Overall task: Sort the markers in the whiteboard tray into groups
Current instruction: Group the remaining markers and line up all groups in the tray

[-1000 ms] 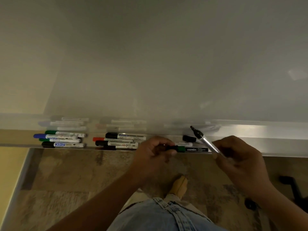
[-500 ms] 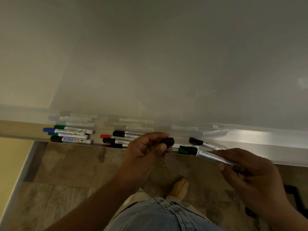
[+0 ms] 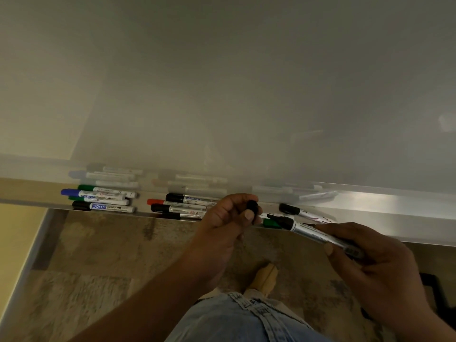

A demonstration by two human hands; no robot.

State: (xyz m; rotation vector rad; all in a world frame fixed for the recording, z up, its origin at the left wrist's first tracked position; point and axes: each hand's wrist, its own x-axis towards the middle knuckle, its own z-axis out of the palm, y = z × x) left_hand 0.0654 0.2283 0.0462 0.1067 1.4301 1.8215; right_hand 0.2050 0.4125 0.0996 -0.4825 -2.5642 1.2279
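Uncapped black marker point(image 3: 318, 233) tilted above tray point(image 3: 385, 218); black cap point(image 3: 253, 206) apart; capped markers point(image 3: 98, 199) grouped.

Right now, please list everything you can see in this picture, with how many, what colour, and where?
Left group of markers: four; green, blue, green, black caps; left end of the tray.
Middle group of markers: four; black, red, black, black caps; tray centre.
Right markers: two seen, black and green caps; tray, behind the hands.
Tray: one, silver, under the whiteboard.
Whiteboard: one, white, above.
Open marker: one, silver, black tip, in the right hand.
Cap: one, black, in the left hand.
Left hand: holds the cap.
Right hand: holds the open marker.
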